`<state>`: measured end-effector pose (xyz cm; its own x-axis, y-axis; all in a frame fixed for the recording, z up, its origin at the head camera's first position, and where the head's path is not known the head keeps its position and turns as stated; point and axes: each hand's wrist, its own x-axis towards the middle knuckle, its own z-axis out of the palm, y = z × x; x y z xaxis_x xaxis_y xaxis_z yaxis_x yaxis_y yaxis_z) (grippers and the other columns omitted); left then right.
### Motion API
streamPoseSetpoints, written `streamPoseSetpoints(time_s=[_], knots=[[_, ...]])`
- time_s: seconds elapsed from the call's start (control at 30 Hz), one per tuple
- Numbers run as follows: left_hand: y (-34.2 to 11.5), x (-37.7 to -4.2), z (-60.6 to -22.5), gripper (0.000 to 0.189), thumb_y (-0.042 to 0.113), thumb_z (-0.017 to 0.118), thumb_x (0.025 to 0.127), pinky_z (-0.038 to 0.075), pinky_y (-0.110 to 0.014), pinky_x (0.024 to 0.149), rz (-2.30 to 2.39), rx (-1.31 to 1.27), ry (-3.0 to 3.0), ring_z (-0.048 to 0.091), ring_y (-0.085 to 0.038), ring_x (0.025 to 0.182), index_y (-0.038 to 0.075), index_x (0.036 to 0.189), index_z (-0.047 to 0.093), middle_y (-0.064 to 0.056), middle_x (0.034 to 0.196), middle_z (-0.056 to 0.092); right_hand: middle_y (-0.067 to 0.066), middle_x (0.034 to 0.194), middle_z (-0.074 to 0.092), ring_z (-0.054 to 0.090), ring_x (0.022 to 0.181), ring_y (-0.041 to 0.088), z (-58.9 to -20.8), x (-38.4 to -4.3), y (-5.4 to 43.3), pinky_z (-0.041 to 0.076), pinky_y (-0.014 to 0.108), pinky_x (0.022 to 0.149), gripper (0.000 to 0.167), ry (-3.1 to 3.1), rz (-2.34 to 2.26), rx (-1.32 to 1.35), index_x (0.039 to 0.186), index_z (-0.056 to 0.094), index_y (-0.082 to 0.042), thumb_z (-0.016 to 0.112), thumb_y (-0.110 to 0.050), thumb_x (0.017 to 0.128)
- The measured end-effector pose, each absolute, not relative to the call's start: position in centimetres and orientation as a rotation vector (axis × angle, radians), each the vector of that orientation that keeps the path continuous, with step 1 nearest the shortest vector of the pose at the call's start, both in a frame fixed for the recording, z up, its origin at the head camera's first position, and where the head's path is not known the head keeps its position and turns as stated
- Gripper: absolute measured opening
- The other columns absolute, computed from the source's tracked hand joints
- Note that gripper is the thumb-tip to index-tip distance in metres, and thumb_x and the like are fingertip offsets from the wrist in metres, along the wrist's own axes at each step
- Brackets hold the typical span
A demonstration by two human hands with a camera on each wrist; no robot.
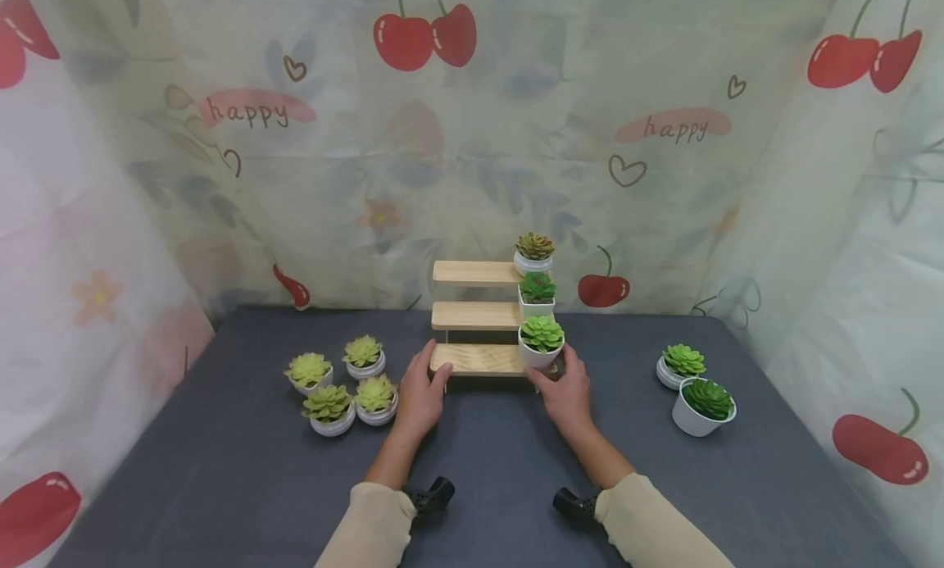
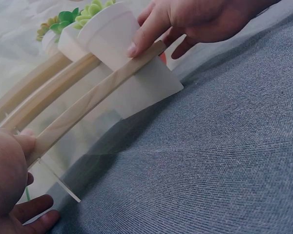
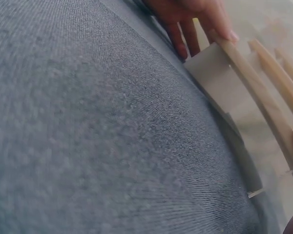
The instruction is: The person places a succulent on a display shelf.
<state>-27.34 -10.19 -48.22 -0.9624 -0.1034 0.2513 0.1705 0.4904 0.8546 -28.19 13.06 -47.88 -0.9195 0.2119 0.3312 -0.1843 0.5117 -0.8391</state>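
The wooden stand [image 1: 472, 359] lies directly between my two hands, its long axis running left to right in front of me and its three boards rising in steps away toward the cloth backdrop [image 1: 487, 191]. My left grip [image 1: 422, 392] is clamped on the left end of the lowest board, thumb at the front edge, fingers down outside the end. My right grip [image 1: 566, 388] is clamped on the right end in much the same way, so the two face each other along that axis and neither is the nearer one.

The load looks lopsided to me: all three plants on the stand sit at its right end, one to a board, in a line leading away from me. The lowest, in a round white pot [image 1: 538, 355], is just beside my right thumb; whether they touch, I cannot tell. Behind it come the square white pot [image 1: 536, 308] and, at the top, the reddish plant [image 1: 534, 246].

On the desk [image 1: 494, 502], four pale-leaved plants [image 1: 375, 393] stand to the left of my left grip, the closest of them near it. Two greener plants [image 1: 708, 398] stand to the right, well apart from my right grip.
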Motion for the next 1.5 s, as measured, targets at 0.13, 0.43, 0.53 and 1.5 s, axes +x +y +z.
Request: streamPoseSetpoints(time_s=[0.13, 0.43, 0.53, 1.5], knots=[[-10.2, -27.2, -48.2, 0.054, 0.022, 0.055, 0.101, 0.033, -0.049, 0.107, -1.473, -0.058, -2.463, 0.041, -0.034, 0.133, 0.003, 0.148, 0.038, -0.021, 0.144, 0.044, 0.023, 0.134, 0.053, 0.046, 0.128, 0.036, -47.7, -28.1, 13.1, 0.032, 0.051, 0.106, 0.071, -2.378, 1.376, -0.020, 0.138, 0.048, 0.002, 0.082, -0.018, 0.079], [-10.1, -27.2, -48.2, 0.054, 0.022, 0.055, 0.101, 0.033, -0.049, 0.107, -1.481, -0.056, -2.460, 0.041, -0.034, 0.133, 0.003, 0.149, 0.038, -0.021, 0.144, 0.044, 0.023, 0.134, 0.053, 0.048, 0.126, 0.037, -47.6, -27.6, 13.3, 0.033, 0.051, 0.105, 0.074, -2.348, 1.413, -0.008, 0.140, 0.046, 0.002, 0.083, -0.015, 0.078], [-10.1, -27.2, -48.1, 0.054, 0.022, 0.055, 0.101, 0.033, -0.049, 0.108, -1.493, -0.050, -2.460, 0.041, -0.034, 0.133, 0.004, 0.149, 0.038, -0.021, 0.144, 0.043, 0.021, 0.134, 0.054, 0.048, 0.125, 0.036, -47.6, -27.4, 13.5, 0.035, 0.051, 0.104, 0.075, -2.325, 1.456, 0.000, 0.141, 0.045, 0.000, 0.083, -0.015, 0.078], [-10.2, -27.3, -48.4, 0.054, 0.023, 0.055, 0.101, 0.032, -0.050, 0.108, -1.485, -0.055, -2.456, 0.041, -0.035, 0.133, 0.003, 0.148, 0.039, -0.021, 0.145, 0.043, 0.014, 0.135, 0.054, 0.045, 0.125, 0.031, -44.5, -24.1, 18.7, 0.036, 0.051, 0.103, 0.069, -2.215, 1.187, 0.169, 0.139, 0.048, -0.004, 0.082, -0.009, 0.079]])
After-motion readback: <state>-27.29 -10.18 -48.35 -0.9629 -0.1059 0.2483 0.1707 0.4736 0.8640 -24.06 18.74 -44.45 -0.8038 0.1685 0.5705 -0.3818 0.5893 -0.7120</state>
